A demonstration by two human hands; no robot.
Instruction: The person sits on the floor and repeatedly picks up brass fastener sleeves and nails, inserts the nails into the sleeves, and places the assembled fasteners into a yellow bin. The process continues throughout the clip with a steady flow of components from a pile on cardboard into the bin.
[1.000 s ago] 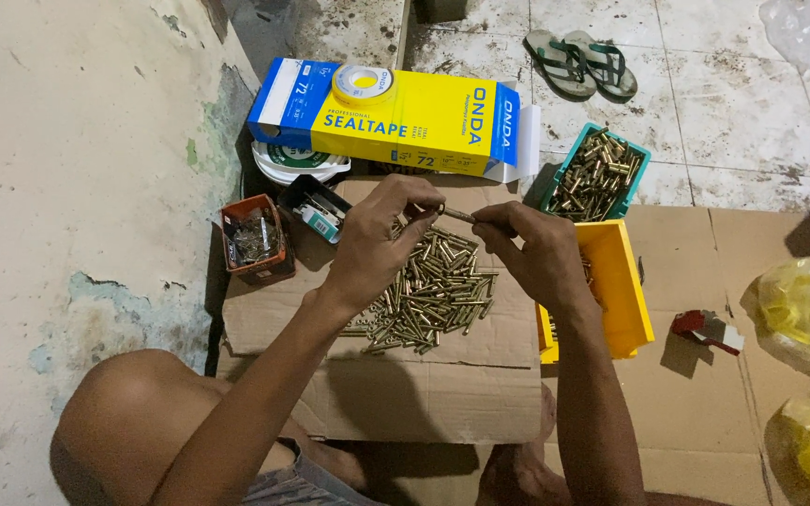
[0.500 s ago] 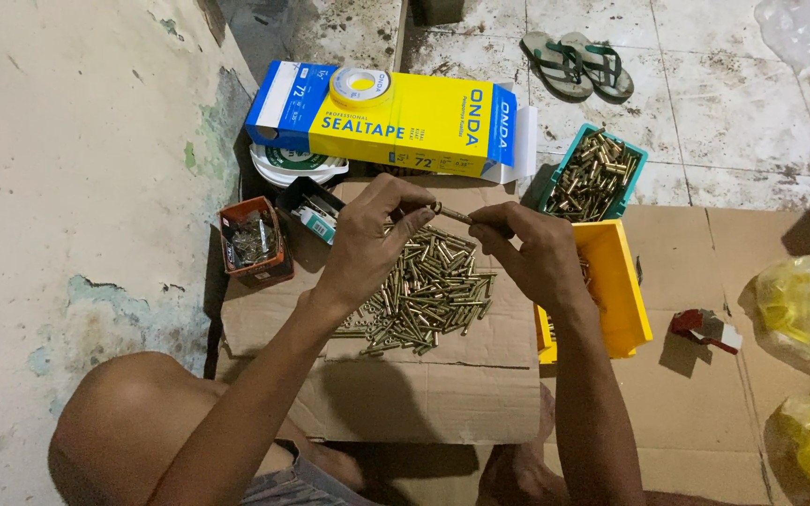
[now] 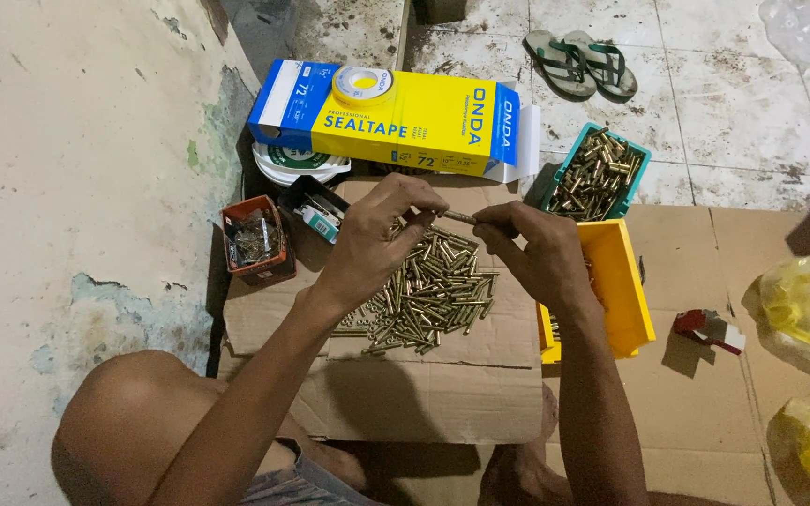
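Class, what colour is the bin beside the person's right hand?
Yellow: the bin next to the right hand, seen clearest from the head view.

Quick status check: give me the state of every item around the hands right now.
left hand: pinching one end of the brass piece
right hand: pinching its other end
brass piece: lifted above the pile
brass pile: loose on cardboard
teal bin: heaped full
yellow bin: open, mostly hidden
long box: lying flat

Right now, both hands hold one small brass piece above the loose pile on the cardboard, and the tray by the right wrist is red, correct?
Not quite: the tray by the right hand is yellow, as the head view shows. Both hands, the left hand included, do hold one brass piece above the pile on the cardboard.
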